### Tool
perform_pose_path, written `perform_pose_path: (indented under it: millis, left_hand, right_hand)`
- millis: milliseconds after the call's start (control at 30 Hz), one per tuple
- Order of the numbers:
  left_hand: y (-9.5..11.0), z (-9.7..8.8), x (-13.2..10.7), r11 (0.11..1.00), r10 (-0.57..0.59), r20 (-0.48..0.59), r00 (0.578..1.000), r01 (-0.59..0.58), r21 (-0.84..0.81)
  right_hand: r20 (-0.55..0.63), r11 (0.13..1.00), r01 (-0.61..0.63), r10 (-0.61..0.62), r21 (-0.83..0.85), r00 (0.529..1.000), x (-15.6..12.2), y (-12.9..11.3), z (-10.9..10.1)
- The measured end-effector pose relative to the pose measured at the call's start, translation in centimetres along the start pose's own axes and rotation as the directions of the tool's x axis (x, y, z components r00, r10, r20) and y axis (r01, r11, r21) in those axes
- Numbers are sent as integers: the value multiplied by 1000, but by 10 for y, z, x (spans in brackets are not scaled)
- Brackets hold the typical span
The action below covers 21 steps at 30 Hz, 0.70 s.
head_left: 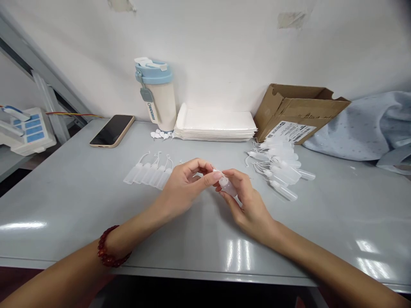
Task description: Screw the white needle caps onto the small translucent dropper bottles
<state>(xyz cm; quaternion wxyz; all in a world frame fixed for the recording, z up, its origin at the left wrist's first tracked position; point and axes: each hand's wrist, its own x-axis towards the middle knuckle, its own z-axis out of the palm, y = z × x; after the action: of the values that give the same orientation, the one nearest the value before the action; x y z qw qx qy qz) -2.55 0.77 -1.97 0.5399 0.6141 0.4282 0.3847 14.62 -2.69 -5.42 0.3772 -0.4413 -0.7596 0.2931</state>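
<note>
Between my two hands, above the middle of the table, is a small translucent plastic bottle [227,186]. My right hand [252,207] grips its body between thumb and fingers. The thumb and fingers of my left hand [184,186] pinch its top end; fingertips hide part of that end. Left of my hands lies a row of similar translucent bottles [147,173] with thin bent spouts, partly covered by my left hand. A loose pile of such spouted bottles [282,169] lies to the right. Several small white caps [161,134] sit behind the row.
Along the wall stand a cream tumbler [163,102] with a blue lid, a stack of white packets [216,126] and an opened cardboard box [298,113]. A phone [112,130] lies at the back left. Pale blue fabric [366,124] rests at the right on the grey table [96,192].
</note>
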Motion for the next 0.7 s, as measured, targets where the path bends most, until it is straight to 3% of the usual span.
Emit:
perform_pose_path:
  millis: [333,567,700]
  left_hand:
    - [1,2,-2,999,18,34,999,-20,48]
    - [4,0,-1,983,39,57,998,-48,176]
    - [4,-5,1,987,52,94,994,-66,145]
  right_hand:
    - [4,988,-34,35,-149,999,4,0,-4]
    - [81,959,61,-40,-277,996,6,4,-9]
    - [82,985,-27,42,-169,996,6,-2,-12]
